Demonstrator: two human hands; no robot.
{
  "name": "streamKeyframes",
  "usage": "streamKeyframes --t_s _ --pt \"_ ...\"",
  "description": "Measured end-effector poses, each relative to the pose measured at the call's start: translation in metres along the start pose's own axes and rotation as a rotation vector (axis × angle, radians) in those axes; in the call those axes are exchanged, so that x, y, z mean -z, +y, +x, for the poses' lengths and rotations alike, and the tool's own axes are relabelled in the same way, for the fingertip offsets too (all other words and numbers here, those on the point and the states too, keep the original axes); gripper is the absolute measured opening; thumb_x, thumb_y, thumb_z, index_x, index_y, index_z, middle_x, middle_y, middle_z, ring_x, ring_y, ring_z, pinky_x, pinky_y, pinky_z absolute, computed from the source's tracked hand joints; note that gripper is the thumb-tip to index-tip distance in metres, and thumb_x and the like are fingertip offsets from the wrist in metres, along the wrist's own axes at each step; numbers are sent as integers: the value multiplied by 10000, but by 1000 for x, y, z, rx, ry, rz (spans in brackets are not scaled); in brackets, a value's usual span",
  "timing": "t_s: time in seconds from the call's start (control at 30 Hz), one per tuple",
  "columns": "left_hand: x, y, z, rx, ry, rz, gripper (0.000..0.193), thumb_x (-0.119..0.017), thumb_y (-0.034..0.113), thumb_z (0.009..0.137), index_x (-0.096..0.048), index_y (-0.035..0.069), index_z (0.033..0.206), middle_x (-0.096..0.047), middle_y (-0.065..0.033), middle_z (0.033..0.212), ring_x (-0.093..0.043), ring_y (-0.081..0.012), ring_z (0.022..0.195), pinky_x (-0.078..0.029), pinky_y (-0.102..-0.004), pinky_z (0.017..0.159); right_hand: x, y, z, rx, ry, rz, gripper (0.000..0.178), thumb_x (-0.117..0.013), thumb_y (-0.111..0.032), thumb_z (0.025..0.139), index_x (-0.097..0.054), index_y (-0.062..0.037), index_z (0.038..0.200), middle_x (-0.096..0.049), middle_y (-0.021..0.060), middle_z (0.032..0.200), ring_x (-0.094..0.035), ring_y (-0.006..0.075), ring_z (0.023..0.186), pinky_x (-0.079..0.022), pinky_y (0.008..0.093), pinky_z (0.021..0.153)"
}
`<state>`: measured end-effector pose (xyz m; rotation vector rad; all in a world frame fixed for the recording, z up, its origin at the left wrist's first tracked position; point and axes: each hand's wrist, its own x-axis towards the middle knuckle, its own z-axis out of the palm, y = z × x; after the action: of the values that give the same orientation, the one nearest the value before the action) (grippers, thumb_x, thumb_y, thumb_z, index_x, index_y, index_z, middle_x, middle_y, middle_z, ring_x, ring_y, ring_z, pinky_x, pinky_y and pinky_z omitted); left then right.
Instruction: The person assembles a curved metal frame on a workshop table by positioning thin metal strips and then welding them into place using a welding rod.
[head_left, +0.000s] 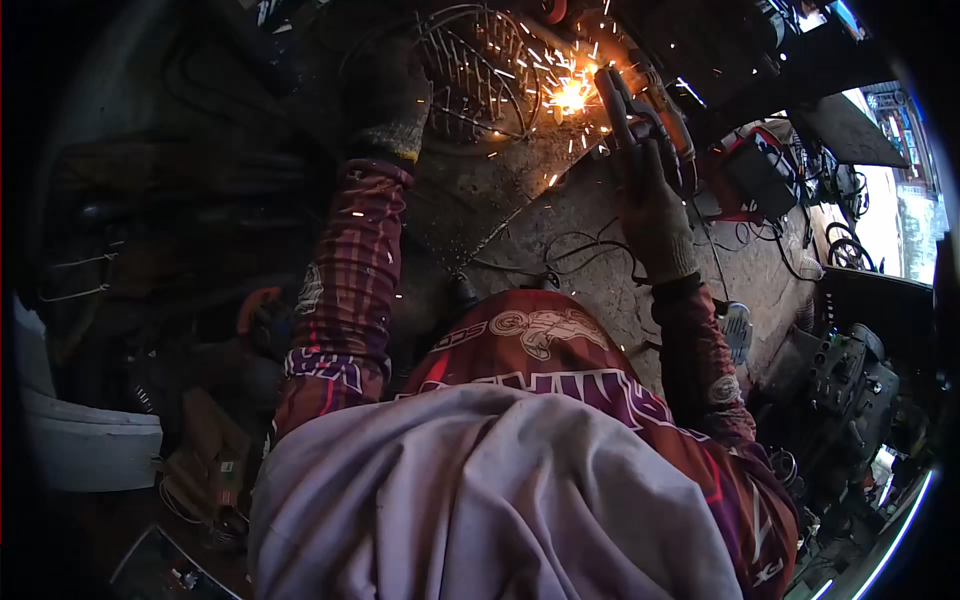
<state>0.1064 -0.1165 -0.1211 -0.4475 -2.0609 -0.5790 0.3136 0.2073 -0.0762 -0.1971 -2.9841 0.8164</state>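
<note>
My right hand (652, 205), in a worn work glove, grips a welding electrode holder (640, 100) whose tip meets a round metal wire grille (480, 65) lying on the concrete floor. A bright orange arc and flying sparks (570, 95) burst at the grille's right edge. My left hand (388, 100), gloved too, rests on the grille's left side and steadies it. Both forearms wear patterned red and purple sleeves.
A welding machine (760, 175) with cables stands at the right. Loose black cables (580, 255) trail over the floor. A white bucket-like container (80, 440) sits at the left, and dark machine parts (850, 375) crowd the right edge. An orange tool (258, 310) lies at the left.
</note>
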Motion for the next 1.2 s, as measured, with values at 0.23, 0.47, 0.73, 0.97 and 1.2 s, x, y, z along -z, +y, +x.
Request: streamKeyframes --t_s 0.23,0.47,0.73,0.97,1.2 --pt "-2 5 -1 174 -222 130 166 -629 251 962 -736 130 998 -709 -176 946 -685 -408 892 -568 -505 767 -8 10 -1 72 164 31 737 -626 -187 940 -300 -108 1597 -620 330 1285 -688 465 1029 -571 495 777" --pt "20 7 6 207 -267 67 176 -629 250 958 -729 106 953 -713 -170 911 -690 -398 884 -567 -491 754 18 -35 4 -448 -183 470 688 -643 -195 931 -369 -81 1552 -667 283 1222 -709 422 1017 -571 448 858" --pt "4 1 3 138 -190 93 184 -627 244 964 -718 84 972 -714 -164 942 -689 -398 895 -564 -490 760 3 -18 -10 -103 81 184 640 -642 -134 938 -414 -43 1529 -697 176 1132 -678 285 936 -566 438 835" --pt "-7 -15 -7 62 -66 40 194 -628 249 965 -716 77 980 -715 -162 954 -689 -400 899 -564 -491 766 -5 2 -10 101 143 89 680 -645 -133 945 -374 -35 1561 -692 206 1138 -693 378 1025 -561 460 859" --pt "18 13 5 189 -244 136 210 -636 276 961 -734 96 1005 -718 -173 959 -688 -406 915 -565 -500 784 -13 0 -6 272 370 -32 596 -661 -179 926 -461 -52 1473 -680 190 1034 -716 410 928 -564 464 750"
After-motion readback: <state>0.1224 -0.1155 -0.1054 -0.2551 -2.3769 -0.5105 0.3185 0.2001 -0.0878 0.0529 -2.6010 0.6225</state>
